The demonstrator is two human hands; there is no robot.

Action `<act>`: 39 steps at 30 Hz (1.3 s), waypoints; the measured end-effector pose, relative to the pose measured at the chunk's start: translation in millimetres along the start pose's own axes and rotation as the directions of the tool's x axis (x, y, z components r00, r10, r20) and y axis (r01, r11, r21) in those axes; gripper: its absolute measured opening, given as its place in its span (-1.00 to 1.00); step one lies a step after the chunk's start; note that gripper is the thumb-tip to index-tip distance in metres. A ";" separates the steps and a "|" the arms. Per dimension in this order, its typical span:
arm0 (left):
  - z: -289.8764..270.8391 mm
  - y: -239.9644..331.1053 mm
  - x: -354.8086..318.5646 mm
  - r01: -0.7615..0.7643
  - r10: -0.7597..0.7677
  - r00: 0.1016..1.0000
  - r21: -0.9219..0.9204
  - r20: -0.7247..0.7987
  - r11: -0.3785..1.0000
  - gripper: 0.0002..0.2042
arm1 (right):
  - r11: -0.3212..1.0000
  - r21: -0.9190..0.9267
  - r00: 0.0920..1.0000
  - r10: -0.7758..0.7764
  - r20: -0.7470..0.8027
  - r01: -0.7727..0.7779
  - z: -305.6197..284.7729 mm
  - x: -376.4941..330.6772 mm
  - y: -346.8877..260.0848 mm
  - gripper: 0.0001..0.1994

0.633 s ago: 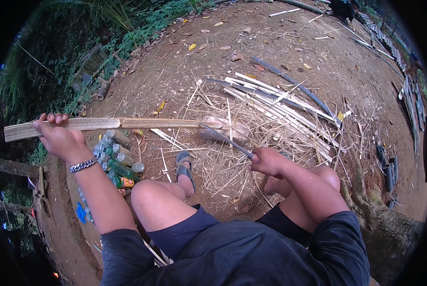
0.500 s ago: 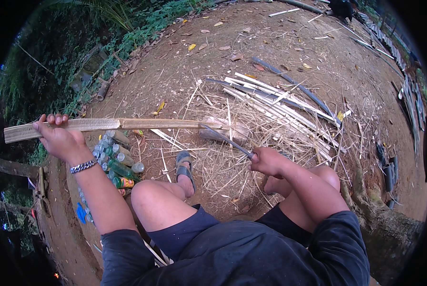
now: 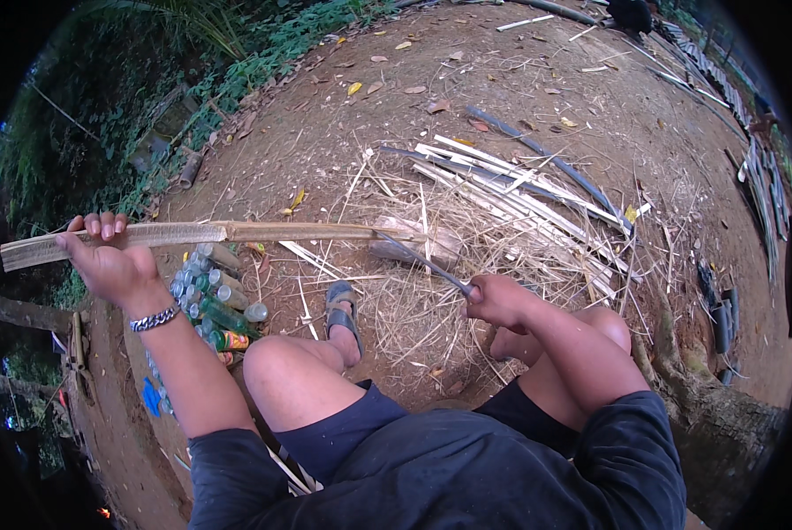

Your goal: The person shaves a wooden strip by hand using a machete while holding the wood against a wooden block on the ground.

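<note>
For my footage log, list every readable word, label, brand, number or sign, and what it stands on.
None can be read.
Red-and-yellow label on the green container: too small and blurred.
Wooden strip in the left hand, blade in the right hand: no lettering visible.

Worn on the person's head, the single wide fisheye view looks steeply down and forward over the dark shirt (image 3: 466, 459), which is nearest at the lower edge. The left hand (image 3: 113, 265) and right hand (image 3: 495, 302) fall across the middle height, while the bare ground (image 3: 325, 115) stretches away toward the upper rim.
</note>
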State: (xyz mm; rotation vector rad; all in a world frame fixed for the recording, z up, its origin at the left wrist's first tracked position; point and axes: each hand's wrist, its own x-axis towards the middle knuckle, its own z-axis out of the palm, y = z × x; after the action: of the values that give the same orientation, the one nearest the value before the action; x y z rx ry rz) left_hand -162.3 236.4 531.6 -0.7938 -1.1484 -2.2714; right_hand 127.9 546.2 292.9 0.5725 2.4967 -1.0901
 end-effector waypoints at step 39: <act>69.7 -0.8 -25.4 -0.080 0.079 0.997 0.092 0.016 0.993 -0.70 | 0.965 0.206 0.947 0.213 -0.242 -0.164 107.6 149.0 43.1 -0.67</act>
State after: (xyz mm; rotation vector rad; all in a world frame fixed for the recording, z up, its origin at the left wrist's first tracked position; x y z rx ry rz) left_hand -124.9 298.4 547.6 -0.8036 -1.1965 -2.1358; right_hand 38.8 524.8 127.8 1.0513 2.5044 -1.2464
